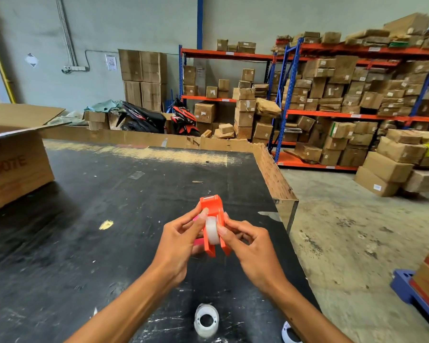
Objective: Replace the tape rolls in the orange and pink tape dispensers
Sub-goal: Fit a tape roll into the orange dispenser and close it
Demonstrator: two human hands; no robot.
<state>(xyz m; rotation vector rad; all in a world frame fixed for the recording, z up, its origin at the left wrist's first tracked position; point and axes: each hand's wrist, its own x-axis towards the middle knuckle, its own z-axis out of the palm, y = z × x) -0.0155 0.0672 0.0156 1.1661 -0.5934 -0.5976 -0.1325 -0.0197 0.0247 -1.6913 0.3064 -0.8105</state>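
I hold the orange tape dispenser [212, 206] above the black table [109, 219], its cutter end pointing away from me. A clear tape roll [212, 230] sits between its two side walls. My left hand [181, 241] grips the dispenser's left side, thumb on the roll. My right hand [248, 246] pinches the right side and the roll. A bit of the pink dispenser [198, 241] shows behind my left fingers, mostly hidden. Another clear tape roll [206, 320] lies flat on the table near me. A white roll [289, 332] peeks out under my right forearm.
An open cardboard box [15, 157] stands at the table's left. A cardboard wall [270, 169] lines the far and right table edges. Shelves full of boxes [332, 100] fill the background, with stacked boxes [401, 167] on the floor to the right.
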